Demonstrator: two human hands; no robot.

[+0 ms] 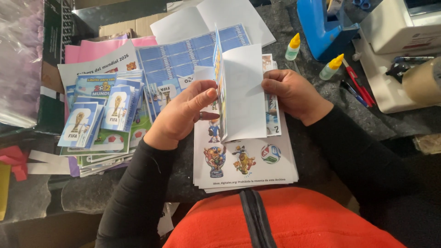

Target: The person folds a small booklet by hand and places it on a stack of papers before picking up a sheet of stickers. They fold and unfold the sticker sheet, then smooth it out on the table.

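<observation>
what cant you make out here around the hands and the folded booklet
Head view only:
- Pictures on the sticker sheets: upper part hidden by the folded booklet.
- Right hand: fingertips tucked behind the booklet.
- Blue stand: cut off by the top edge.
- Tape roll: cut by the right edge.

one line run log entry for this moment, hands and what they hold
left hand: pinching folded booklet | right hand: gripping booklet's right edge | under: printed sheet stack | left of it: small booklets pile | behind: glue bottles

You sit at a craft or print-shop desk (321, 151): stacked printed sheets (243, 170), small booklets (98, 115), glue bottles (292, 47) and a tape roll (422, 80) surround you.
</observation>
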